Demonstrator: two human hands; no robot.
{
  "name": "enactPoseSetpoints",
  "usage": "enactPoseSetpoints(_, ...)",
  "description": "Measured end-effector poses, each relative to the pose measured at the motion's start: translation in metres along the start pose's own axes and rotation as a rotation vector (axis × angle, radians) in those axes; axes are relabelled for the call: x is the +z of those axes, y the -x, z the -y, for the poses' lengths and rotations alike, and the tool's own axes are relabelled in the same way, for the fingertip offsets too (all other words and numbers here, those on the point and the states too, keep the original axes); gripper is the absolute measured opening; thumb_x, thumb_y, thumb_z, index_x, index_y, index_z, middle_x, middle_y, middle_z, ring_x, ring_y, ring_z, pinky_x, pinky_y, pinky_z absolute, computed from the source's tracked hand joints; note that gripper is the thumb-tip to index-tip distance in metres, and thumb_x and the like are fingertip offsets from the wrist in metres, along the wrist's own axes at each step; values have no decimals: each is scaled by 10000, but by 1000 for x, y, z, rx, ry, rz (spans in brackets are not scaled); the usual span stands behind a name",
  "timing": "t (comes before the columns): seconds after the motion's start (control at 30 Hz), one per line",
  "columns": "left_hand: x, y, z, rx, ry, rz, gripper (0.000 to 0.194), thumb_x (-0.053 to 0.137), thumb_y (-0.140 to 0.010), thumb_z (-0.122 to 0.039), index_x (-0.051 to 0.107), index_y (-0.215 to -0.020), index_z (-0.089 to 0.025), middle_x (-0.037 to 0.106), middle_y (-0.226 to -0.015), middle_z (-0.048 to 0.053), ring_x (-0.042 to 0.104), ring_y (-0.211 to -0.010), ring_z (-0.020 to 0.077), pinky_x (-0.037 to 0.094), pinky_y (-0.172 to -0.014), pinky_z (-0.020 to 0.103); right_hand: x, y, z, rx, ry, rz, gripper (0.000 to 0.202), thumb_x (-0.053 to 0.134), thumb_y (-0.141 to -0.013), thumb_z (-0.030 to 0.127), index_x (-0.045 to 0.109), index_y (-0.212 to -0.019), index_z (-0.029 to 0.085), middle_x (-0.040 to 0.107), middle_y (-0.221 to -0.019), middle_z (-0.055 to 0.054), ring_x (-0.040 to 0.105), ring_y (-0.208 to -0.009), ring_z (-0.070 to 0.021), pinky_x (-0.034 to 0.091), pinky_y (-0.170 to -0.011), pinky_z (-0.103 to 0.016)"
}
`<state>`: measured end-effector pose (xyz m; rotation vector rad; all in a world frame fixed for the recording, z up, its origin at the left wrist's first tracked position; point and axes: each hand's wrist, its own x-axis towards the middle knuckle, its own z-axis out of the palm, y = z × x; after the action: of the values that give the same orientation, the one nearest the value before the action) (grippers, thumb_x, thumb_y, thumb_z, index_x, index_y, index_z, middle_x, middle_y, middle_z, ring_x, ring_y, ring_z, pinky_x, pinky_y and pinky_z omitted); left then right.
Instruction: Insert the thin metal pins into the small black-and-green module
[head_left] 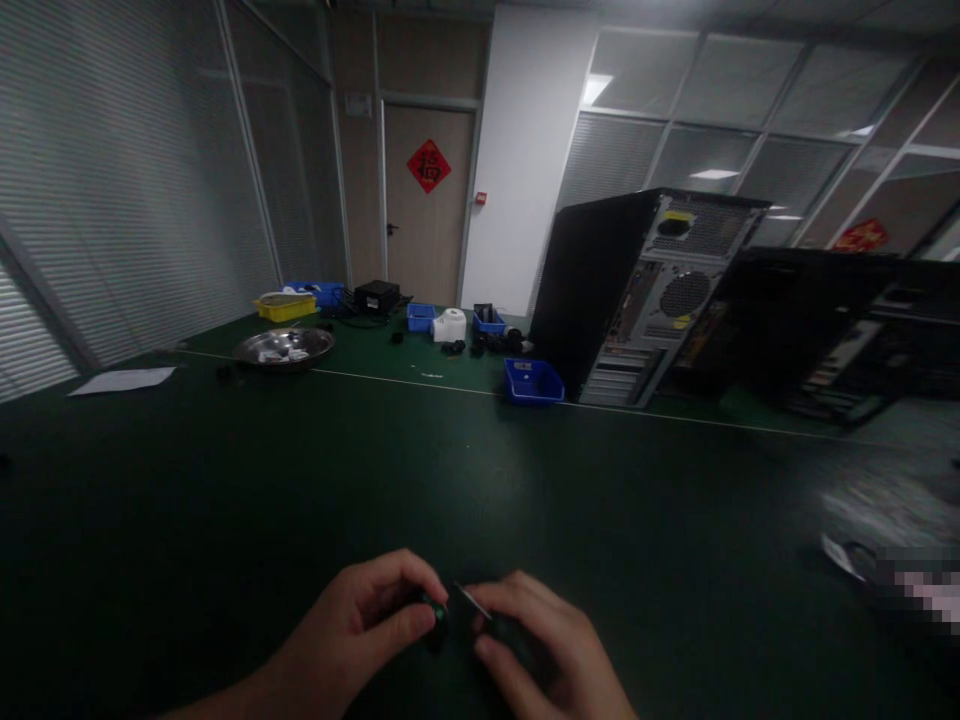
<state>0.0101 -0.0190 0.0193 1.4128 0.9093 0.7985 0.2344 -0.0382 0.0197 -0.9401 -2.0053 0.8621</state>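
Observation:
Low in the middle of the head view, my left hand (371, 615) pinches a small dark part with a green patch (436, 612) between thumb and fingers. Most of that part is hidden or lost in shadow, so its kind is unclear. Just to the right, my right hand (551, 640) is closed around a small screwdriver (474, 600). Its thin metal shaft points up and left, and its dark handle is mostly covered by my fingers. The tip is close to the dark part but appears apart from it. Both hands are above the dark green table (337, 470).
A blue bin (551, 385) stands before a black computer case (600, 290). At the back left are a metal bowl (315, 350), a yellow basket (289, 308) and a paper sheet (124, 381). A clear plastic bag (892, 505) and scissors-like object (844, 558) lie right.

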Motion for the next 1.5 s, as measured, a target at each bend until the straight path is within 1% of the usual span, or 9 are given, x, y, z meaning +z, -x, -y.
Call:
enactPoseSetpoints(0.13, 3, 6, -11, 148, -411, 177, 97, 628, -884, -176, 711, -912, -218, 702, -961, 38, 620, -919, 230, 458, -805, 305, 1, 1, -3, 6, 10, -14, 184, 560, -883, 182, 681, -1020, 202, 710, -873, -95, 687, -809, -223, 533, -717, -300)
enactPoseSetpoints(0.23, 5, 8, -16, 224, -518, 268, 106, 607, -907, -160, 697, -929, -212, 695, -1001, 57, 603, -977, 237, 453, -865, 301, 3, 2, -5, 5, -2, -28, 191, 565, -884, 176, 683, -1032, 204, 711, -875, -91, 687, -813, -218, 530, -723, -296)
enactPoseSetpoints(0.5, 5, 8, -9, 271, -518, 282, 145, 606, -920, -176, 701, -1008, -243, 645, -1092, 60, 566, -1079, 240, 431, -953, 311, 5, 2, -3, 27, 1, -34, 184, 565, -878, 180, 694, -1008, 187, 714, -866, -97, 692, -804, -220, 529, -718, -298)
enactPoseSetpoints(0.63, 6, 10, -8, 276, -525, 207, 213, 668, -882, -274, 642, -1093, -255, 615, -1126, 56, 554, -1053, 250, 431, -936, 331, 4, 0, -3, 31, 2, -8, 184, 560, -873, 188, 686, -1007, 172, 713, -885, -104, 691, -815, -217, 526, -729, -292)
enactPoseSetpoints(0.77, 5, 9, 8, 268, -764, 95, 319, 748, -782, -438, 608, -967, -219, 626, -1014, 65, 556, -923, 268, 429, -892, 370, 5, 1, -6, 33, 28, 41, 132, 577, -838, 193, 667, -927, 156, 702, -868, -106, 677, -793, -213, 512, -706, -281)
enactPoseSetpoints(0.93, 3, 5, 31, 338, -977, 88, 433, 714, -698, -609, 584, -807, -210, 636, -857, 59, 539, -756, 257, 453, -770, 375, 9, 4, -13, 100, 93, 144, 200, 662, -731, 155, 608, -922, 175, 703, -940, -100, 667, -846, -234, 505, -744, -298)
enactPoseSetpoints(1.2, 11, 12, -8, 120, -792, 144, 272, 754, -749, -298, 606, -952, -192, 620, -999, 63, 548, -904, 250, 445, -803, 329, 9, 3, -6, 236, 238, 226, 300, 724, -665, 61, 625, -909, 205, 729, -958, -53, 679, -865, -232, 484, -743, -279)
enactPoseSetpoints(1.33, 7, 12, 0, 170, -529, 133, 210, 696, -776, -259, 583, -952, -234, 577, -974, 18, 532, -805, 187, 443, -711, 265, 9, 6, -15, 192, 192, 166, 253, 715, -694, 92, 614, -887, 221, 739, -926, -33, 694, -826, -204, 496, -718, -239)
enactPoseSetpoints(1.5, 3, 6, 21, 264, -221, 165, 407, 684, -798, -319, 550, -1182, -316, 531, -1086, 33, 564, -865, 204, 473, -762, 302, 9, 7, -33, 13, -5, -79, 223, 700, -757, 129, 561, -895, 236, 730, -899, -24, 695, -797, -175, 531, -722, -217)
